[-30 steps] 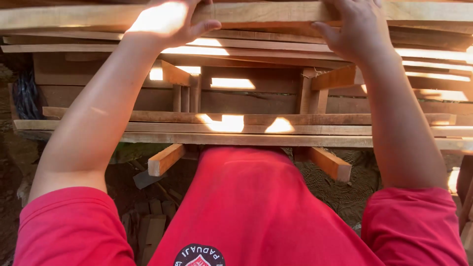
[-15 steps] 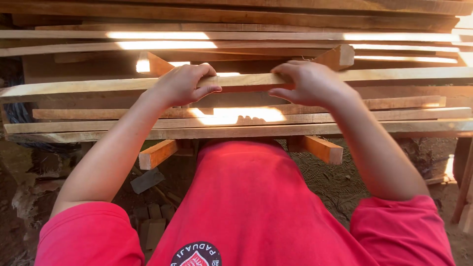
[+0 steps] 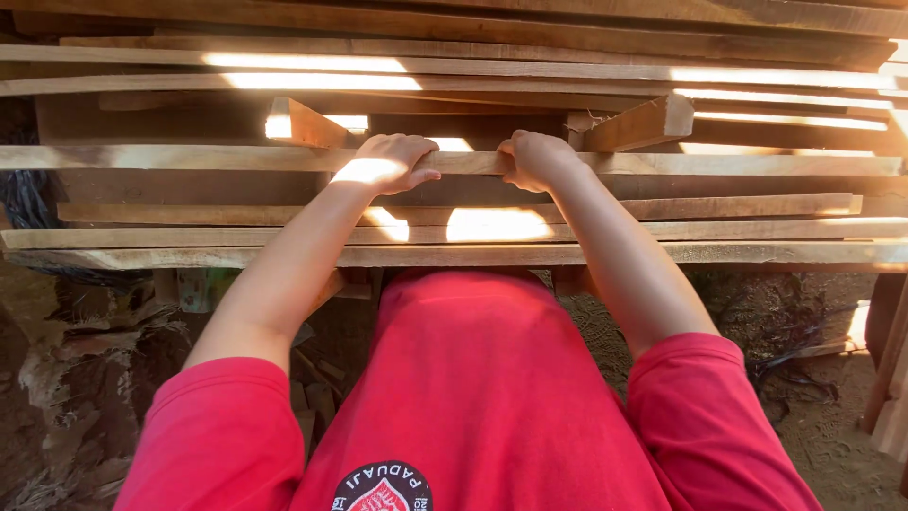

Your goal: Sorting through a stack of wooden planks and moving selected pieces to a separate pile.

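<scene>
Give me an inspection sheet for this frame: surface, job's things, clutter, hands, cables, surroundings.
Surface: stack of long rough-sawn planks laid crosswise in front of the person, sun patches on them.
Job's things: one thin plank lying across the stack, gripped near its middle.
Clutter: short wooden spacer blocks between layers; wood scraps and bark on the ground at left.
Hands: left hand and right hand both curled over the thin plank's edge, side by side but apart.
Cables: nothing seen.
Surroundings: bare dirt ground; more boards leaning at the right edge; red shirt fills the lower frame.
</scene>
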